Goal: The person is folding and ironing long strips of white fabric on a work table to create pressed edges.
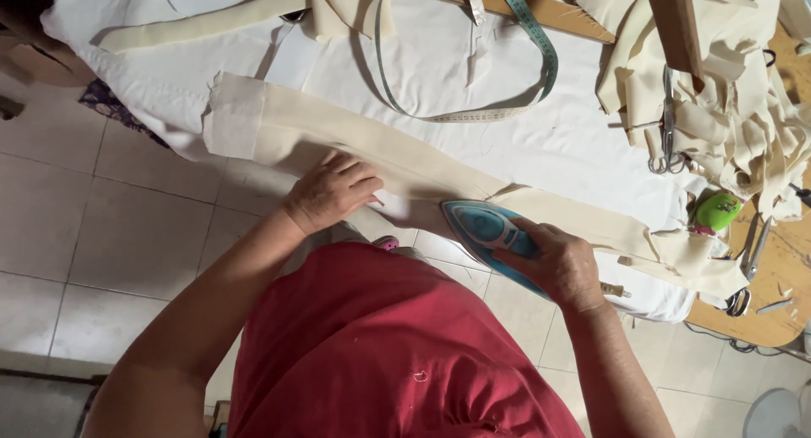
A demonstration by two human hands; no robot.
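A long cream fabric strip (338, 134) lies across the white padded table cover (473, 75), with a folded end at the left. My left hand (331, 191) rests flat on the strip near the table's front edge, fingers spread. My right hand (559, 265) grips the handle of a blue steam iron (483, 227), whose pointed nose faces left and sits on the strip just right of my left hand.
A green measuring tape (541, 54) loops over the cover. Piled cream fabric pieces (726, 108) and scissors (667, 125) lie at the right, with a green round object (718, 210) and small tools by the wooden table edge (760, 320). Tiled floor lies below.
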